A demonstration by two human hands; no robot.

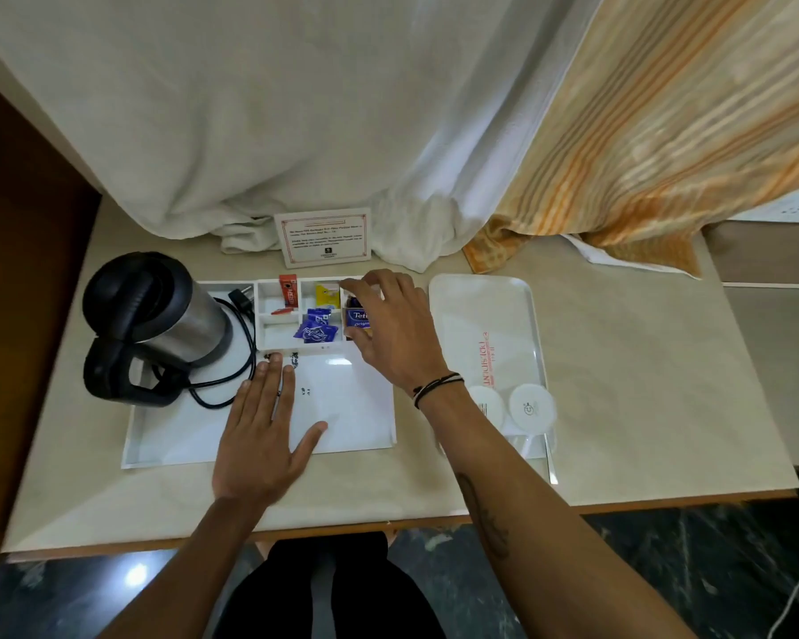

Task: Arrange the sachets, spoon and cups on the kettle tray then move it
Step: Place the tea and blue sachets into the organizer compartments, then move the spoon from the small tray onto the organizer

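The white kettle tray (167,447) lies on the table with a black and steel kettle (158,315) at its left. Its back compartments hold red sachets (289,291), a yellow sachet (327,295) and blue sachets (315,330). My right hand (388,329) reaches over the rightmost compartment, fingers around a blue tea sachet (359,318). My left hand (261,431) rests flat, fingers spread, on the tray's bare floor. Two covered cups (531,405) and a white spoon (527,442) sit on a second tray to the right.
The second white tray (480,306) lies right of the kettle tray. The kettle's black cord (245,343) loops across the kettle tray. A printed card (324,237) stands behind, against white and orange striped curtains (642,131). The table's front edge (342,530) is near my body.
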